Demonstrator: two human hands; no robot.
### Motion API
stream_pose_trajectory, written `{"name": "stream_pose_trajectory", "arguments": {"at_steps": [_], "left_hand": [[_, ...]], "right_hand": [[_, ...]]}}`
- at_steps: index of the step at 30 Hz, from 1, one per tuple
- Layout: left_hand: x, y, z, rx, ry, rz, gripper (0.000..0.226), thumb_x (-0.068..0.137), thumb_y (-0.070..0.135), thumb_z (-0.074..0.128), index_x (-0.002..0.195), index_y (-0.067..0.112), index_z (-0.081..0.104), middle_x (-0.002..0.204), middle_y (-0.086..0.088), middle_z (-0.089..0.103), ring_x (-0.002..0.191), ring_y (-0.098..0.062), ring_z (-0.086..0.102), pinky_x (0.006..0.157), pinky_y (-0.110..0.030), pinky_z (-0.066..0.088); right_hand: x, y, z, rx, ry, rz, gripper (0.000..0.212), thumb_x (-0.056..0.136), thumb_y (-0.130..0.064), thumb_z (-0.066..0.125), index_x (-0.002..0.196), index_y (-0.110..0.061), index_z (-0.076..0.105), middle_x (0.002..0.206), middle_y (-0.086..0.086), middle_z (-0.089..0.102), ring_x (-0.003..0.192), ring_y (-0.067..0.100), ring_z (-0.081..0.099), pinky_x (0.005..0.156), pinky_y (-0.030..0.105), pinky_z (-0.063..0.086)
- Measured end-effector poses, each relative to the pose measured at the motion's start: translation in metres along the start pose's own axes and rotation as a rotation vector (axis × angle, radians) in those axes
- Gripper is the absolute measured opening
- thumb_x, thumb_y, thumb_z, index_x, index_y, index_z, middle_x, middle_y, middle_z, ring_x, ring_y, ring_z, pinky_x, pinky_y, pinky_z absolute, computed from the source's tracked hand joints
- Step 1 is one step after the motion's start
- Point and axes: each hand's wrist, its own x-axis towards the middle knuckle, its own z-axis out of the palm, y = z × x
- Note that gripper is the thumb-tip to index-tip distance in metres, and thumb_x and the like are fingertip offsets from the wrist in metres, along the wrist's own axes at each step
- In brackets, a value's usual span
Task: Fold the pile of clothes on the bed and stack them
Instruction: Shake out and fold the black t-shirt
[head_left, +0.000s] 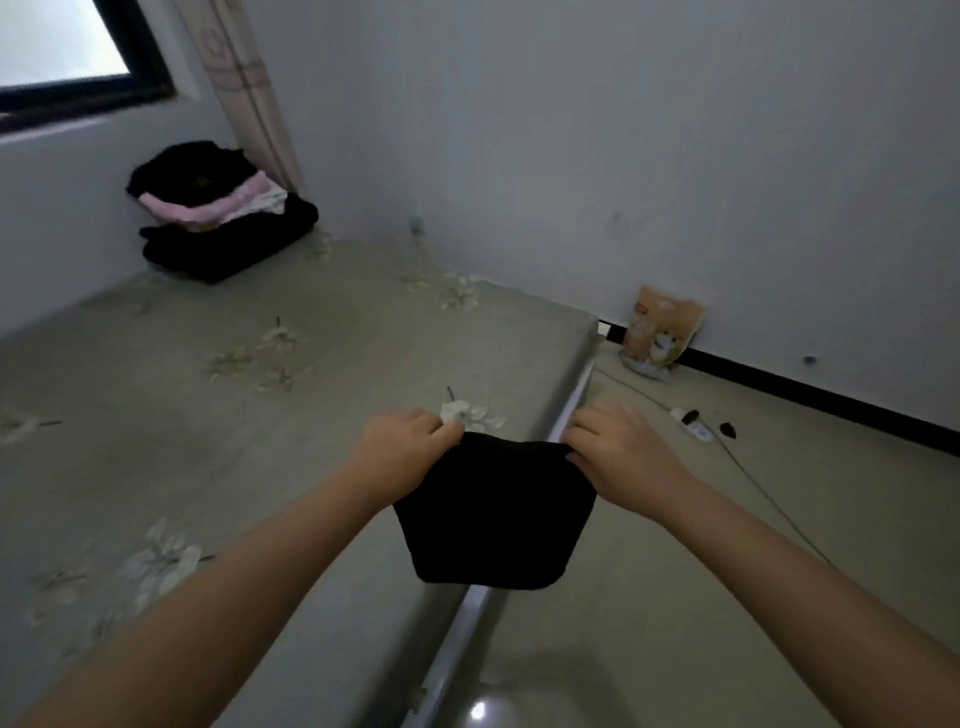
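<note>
Head view: left hand (402, 447), right hand (621, 452) pinch black garment (493, 512) top edge; fingertips hidden behind cloth.

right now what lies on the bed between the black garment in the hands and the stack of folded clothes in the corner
Nothing: the head view shows only bare floral bed sheet between the black garment and the stack of folded clothes.

Matt black cloth garment (496, 512); bed sheet (218, 415) seemingly matt printed fabric; floor (675, 597) glossy.
</note>
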Motion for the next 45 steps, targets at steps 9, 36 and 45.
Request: {"name": "stream_pose_trajectory", "arguments": {"at_steps": [9, 36, 45], "left_hand": [[0.218, -0.026, 0.156, 0.056, 0.305, -0.047, 0.016, 0.072, 0.016, 0.053, 0.081, 0.014, 0.039, 0.069, -0.008, 0.063, 0.069, -0.02, 0.035, 0.06, -0.027, 0.027], [0.634, -0.26, 0.53, 0.102, -0.264, -0.491, 0.021, 0.07, 0.018, 0.047, 0.06, 0.008, 0.063, 0.068, -0.01, 0.065, 0.056, -0.024, 0.061, 0.053, -0.023, 0.049], [0.663, -0.294, 0.679, 0.0, -0.585, -0.59, 0.009, 0.061, 0.015, 0.065, 0.07, 0.014, 0.067, 0.073, -0.003, 0.065, 0.068, -0.019, 0.063, 0.063, -0.022, 0.051]], "right_hand": [[0.054, 0.231, 0.032, -0.255, 0.249, 0.14, 0.019, 0.055, 0.0, 0.081, 0.061, -0.003, 0.063, 0.079, 0.016, 0.067, 0.076, 0.032, 0.067, 0.068, 0.035, 0.03], [0.424, 0.774, 0.287, 0.06, 0.022, -0.191, 0.012, 0.052, 0.001, 0.066, 0.055, -0.003, 0.055, 0.058, 0.013, 0.057, 0.051, 0.025, 0.058, 0.051, 0.031, 0.038], [0.511, 0.848, 0.427, -0.004, -0.504, -0.317, 0.031, 0.054, 0.001, 0.075, 0.083, 0.004, 0.064, 0.097, 0.023, 0.064, 0.097, 0.029, 0.063, 0.077, 0.03, 0.051]]}}
